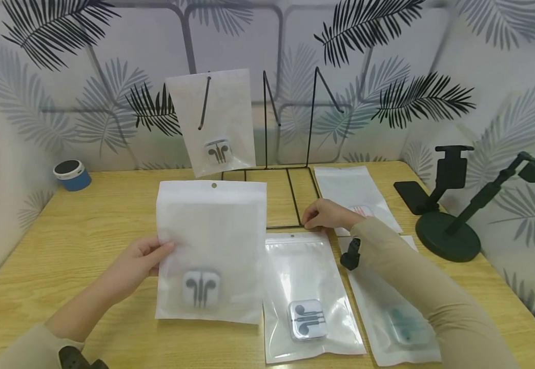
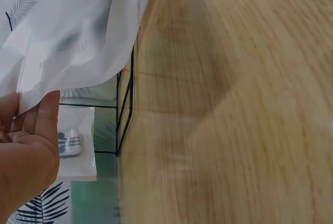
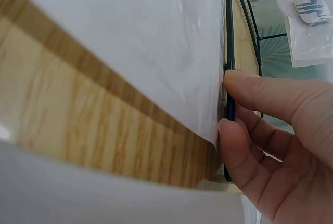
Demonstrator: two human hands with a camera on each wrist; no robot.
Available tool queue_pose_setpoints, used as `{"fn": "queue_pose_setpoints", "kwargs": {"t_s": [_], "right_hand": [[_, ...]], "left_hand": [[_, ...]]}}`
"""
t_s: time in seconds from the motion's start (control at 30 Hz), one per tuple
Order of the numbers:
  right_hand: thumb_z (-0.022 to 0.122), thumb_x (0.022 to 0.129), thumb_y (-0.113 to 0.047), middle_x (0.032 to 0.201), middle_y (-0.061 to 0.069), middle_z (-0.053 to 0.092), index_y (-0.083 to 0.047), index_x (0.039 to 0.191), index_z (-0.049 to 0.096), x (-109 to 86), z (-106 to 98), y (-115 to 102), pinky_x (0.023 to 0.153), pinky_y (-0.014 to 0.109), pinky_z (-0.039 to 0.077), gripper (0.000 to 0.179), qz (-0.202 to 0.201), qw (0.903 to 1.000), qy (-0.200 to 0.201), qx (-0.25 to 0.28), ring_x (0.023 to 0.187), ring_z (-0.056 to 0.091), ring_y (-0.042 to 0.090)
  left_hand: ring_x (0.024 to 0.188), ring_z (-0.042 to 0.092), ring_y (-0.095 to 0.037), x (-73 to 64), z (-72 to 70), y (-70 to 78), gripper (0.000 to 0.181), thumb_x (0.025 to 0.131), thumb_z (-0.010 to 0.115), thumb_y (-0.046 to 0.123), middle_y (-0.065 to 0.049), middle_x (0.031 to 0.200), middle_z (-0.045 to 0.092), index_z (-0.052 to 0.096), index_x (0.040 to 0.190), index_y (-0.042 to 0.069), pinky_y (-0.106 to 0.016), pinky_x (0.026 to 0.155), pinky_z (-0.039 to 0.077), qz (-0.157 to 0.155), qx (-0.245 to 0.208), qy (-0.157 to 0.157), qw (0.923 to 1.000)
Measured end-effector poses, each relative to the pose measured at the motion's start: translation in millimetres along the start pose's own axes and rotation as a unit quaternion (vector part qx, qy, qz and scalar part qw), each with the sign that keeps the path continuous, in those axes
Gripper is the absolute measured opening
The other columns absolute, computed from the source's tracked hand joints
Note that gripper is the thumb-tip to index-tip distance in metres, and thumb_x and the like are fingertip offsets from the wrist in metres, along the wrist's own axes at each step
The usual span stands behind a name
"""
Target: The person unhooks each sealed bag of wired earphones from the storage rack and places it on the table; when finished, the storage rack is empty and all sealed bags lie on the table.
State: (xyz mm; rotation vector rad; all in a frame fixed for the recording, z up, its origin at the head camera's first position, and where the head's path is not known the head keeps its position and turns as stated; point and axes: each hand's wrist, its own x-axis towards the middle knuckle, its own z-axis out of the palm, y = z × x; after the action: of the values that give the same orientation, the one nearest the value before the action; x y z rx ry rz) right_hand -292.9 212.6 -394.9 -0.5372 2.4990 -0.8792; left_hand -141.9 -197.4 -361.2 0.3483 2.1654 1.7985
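My left hand [image 1: 140, 261] pinches the left edge of a frosted white zip bag [image 1: 212, 225], upright above the table. A square earphone case shows through its lower part, and a hang hole sits at its top. My right hand [image 1: 325, 215] pinches the front right corner of a black wire rack [image 1: 290, 197]; in the right wrist view, the thumb and fingers close on the black wire [image 3: 229, 52]. Another earphone bag [image 1: 217, 113] hangs tilted from the rack's left hook. Just below my right hand lies a glossy bag [image 1: 302, 277] with an earphone case inside.
More white bags lie at right: one at the back [image 1: 355, 187], one at the front [image 1: 398, 307] partly under my right forearm. Farther right stand a dark green round-based stand [image 1: 447, 236] and a black phone holder [image 1: 452, 169]. A blue jar [image 1: 73, 177] sits back left.
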Motion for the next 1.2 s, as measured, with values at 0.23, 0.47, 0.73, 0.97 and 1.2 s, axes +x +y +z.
{"fn": "queue_pose_setpoints", "kwargs": {"t_s": [0.23,0.47,0.73,0.97,1.2], "right_hand": [[0.066,0.084,-0.004,0.073,0.000,0.060,-0.004,0.087,0.068,0.5,-1,0,0.048,0.023,0.046,0.003,0.006,1.0000,0.002,0.001,0.056,0.048,0.011],[0.066,0.084,-0.004,0.073,0.001,0.061,-0.005,0.086,0.068,1.1,0,1,0.048,0.024,0.047,0.003,0.006,1.0000,0.004,0.004,0.058,0.049,0.012],[0.066,0.084,-0.004,0.075,0.001,0.061,-0.005,0.087,0.068,1.5,2,3,0.048,0.024,0.047,0.003,0.006,1.0000,0.001,0.001,0.057,0.049,0.012],[0.066,0.084,-0.004,0.075,0.001,0.061,-0.003,0.087,0.068,-0.2,0,0,0.049,0.024,0.047,0.004,0.002,1.0000,0.003,-0.001,0.058,0.049,0.012],[0.066,0.084,-0.004,0.075,0.001,0.061,-0.003,0.087,0.068,0.2,0,0,0.050,0.024,0.047,0.004,-0.001,1.0000,0.003,-0.001,0.061,0.050,0.012]], "left_hand": [[0.092,0.061,-0.019,-8.2,-7.8,-7.0,0.043,0.098,0.047,0.026,-0.014,0.108,0.057,0.051,0.115,-0.013,-0.038,0.077,0.053,-0.023,-0.004,-0.015,0.9996],[0.089,0.062,-0.018,-10.2,-15.1,-18.8,0.045,0.098,0.046,0.026,-0.009,0.102,0.060,0.047,0.118,-0.015,-0.038,0.076,0.053,-0.047,-0.014,-0.019,0.9986],[0.087,0.063,-0.023,-8.2,-21.4,-29.1,0.047,0.097,0.049,0.027,-0.012,0.099,0.062,0.047,0.120,-0.014,-0.038,0.075,0.053,-0.080,0.023,-0.024,0.9962],[0.075,0.062,-0.019,-7.6,-21.3,-32.4,0.037,0.095,0.052,0.026,-0.007,0.086,0.064,0.058,0.107,-0.009,-0.034,0.065,0.054,-0.108,0.086,-0.051,0.9892],[0.065,0.059,-0.017,-4.6,-22.6,-36.8,0.034,0.093,0.055,0.031,-0.006,0.074,0.063,0.061,0.093,-0.003,-0.030,0.058,0.053,-0.115,0.123,-0.085,0.9821]]}}
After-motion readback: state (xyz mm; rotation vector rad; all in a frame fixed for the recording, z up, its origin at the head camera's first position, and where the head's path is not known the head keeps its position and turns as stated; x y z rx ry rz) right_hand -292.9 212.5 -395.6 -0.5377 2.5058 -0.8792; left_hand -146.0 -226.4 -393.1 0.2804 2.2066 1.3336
